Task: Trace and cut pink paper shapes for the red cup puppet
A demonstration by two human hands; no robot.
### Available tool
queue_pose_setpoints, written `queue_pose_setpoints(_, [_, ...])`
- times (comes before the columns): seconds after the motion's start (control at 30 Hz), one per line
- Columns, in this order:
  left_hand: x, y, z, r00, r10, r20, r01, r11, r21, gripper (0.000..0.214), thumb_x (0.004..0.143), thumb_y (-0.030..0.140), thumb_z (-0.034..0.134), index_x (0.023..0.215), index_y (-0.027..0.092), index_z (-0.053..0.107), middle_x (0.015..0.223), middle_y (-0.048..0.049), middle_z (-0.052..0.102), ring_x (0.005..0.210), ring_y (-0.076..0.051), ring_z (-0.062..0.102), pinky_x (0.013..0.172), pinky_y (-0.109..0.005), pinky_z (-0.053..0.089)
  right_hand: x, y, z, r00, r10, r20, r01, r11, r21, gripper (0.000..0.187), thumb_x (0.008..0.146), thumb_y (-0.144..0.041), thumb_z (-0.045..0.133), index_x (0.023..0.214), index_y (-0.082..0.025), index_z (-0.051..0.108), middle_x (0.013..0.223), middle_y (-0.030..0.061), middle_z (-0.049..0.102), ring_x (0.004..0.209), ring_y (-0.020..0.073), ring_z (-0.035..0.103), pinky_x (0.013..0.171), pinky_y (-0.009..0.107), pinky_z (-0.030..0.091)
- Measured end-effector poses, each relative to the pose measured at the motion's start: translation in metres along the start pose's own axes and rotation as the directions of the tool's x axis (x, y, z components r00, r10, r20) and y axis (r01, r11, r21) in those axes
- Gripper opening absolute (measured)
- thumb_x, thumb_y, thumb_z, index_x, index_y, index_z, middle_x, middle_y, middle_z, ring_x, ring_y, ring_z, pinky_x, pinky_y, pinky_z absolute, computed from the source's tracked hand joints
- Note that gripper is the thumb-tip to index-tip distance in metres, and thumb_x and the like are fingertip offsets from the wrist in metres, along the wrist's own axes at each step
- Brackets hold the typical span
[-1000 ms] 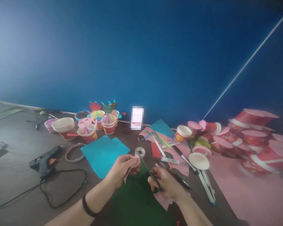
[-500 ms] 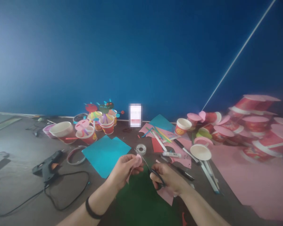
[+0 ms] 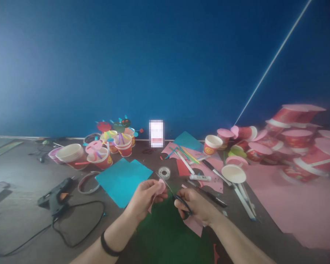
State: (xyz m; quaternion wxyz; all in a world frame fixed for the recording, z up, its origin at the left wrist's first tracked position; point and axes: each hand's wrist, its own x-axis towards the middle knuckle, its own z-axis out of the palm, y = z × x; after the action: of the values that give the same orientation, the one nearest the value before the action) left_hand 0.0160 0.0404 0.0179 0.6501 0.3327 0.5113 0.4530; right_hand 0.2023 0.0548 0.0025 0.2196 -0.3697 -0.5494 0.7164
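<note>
My left hand (image 3: pixel 148 196) pinches a small piece of pink paper (image 3: pixel 161 186) between thumb and fingers. Black-handled scissors (image 3: pixel 184 205) are in my right hand (image 3: pixel 196 205), its fingers wrapped round the loops. The blades point up and left, and their tips lie against the edge of the pink piece. Whether the blades are parted is too small to make out. Below both hands lies a dark green sheet (image 3: pixel 170 238). A pink paper scrap (image 3: pixel 194 224) shows under my right hand. A roll of tape (image 3: pixel 164 172) rests just beyond my left fingertips.
A turquoise sheet (image 3: pixel 123 179) and a black glue gun (image 3: pixel 55 201) with its looping cord lie left. Decorated paper cups (image 3: pixel 123 145) stand behind them. Markers (image 3: pixel 200 178) and pink sheets (image 3: pixel 294 205) spread right, near a heap of red cups (image 3: pixel 297 139) by the blue wall.
The view has shifted very slightly. Both hands keep nearly the same place, with the scissors still at the pink paper's edge.
</note>
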Motion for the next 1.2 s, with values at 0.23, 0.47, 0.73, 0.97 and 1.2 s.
queue_pose_setpoints(0.23, [0.0007,-0.0007,-0.0002,1.0,0.02,0.01,-0.02,1.0,-0.001,0.03,0.071,0.042,0.064,0.066,0.013,0.057,0.071,-0.0039,0.065,0.06,-0.011,0.06,0.052,-0.017,0.044,-0.0006,-0.0012,0.0007,1.0,-0.003,-0.002,0.003,1.0,-0.003,0.034,0.069,-0.044,0.065,0.068,-0.015,0.049,0.047,-0.0025,0.056,0.042,0.0068,0.044,0.044,0.019,0.026])
queue_pose_setpoints(0.47, [-0.0012,0.0005,0.0007,1.0,0.019,0.006,-0.019,0.999,-0.028,0.03,0.068,0.042,0.066,0.064,0.013,0.057,0.068,-0.0029,0.064,0.059,-0.01,0.059,0.052,-0.017,0.043,0.0004,0.0001,-0.0001,1.0,0.002,0.002,-0.002,1.0,-0.02,0.036,0.068,-0.047,0.066,0.069,-0.015,0.049,0.048,-0.0023,0.056,0.042,0.0068,0.043,0.044,0.019,0.024])
queue_pose_setpoints(0.73, [-0.0014,0.0016,0.0008,1.0,0.012,-0.001,-0.012,1.0,-0.018,0.03,0.068,0.041,0.066,0.066,0.013,0.058,0.069,-0.0037,0.064,0.059,-0.011,0.06,0.051,-0.018,0.043,-0.0005,-0.0016,0.0013,1.0,0.009,-0.014,-0.009,1.0,-0.011,0.036,0.068,-0.046,0.066,0.07,-0.015,0.049,0.046,-0.0032,0.056,0.042,0.0069,0.042,0.044,0.019,0.024])
queue_pose_setpoints(0.97, [-0.0011,0.0027,0.0009,1.0,-0.003,-0.001,0.003,1.0,-0.012,0.029,0.068,0.041,0.067,0.068,0.013,0.058,0.071,-0.0044,0.066,0.059,-0.011,0.061,0.052,-0.018,0.044,-0.0001,0.0003,0.0001,0.999,0.015,-0.028,-0.016,1.0,-0.014,0.035,0.068,-0.046,0.066,0.068,-0.016,0.049,0.045,-0.0037,0.056,0.04,0.0062,0.042,0.044,0.019,0.024])
queue_pose_setpoints(1.2, [-0.0012,0.0041,-0.0007,1.0,-0.017,0.006,0.017,1.0,0.012,0.031,0.067,0.042,0.067,0.066,0.012,0.06,0.07,-0.0046,0.065,0.058,-0.011,0.061,0.05,-0.018,0.042,-0.0006,-0.0003,-0.0028,0.999,0.041,-0.029,-0.042,0.999,-0.031,0.034,0.066,-0.044,0.068,0.067,-0.015,0.05,0.045,-0.0034,0.056,0.041,0.0064,0.043,0.044,0.019,0.026])
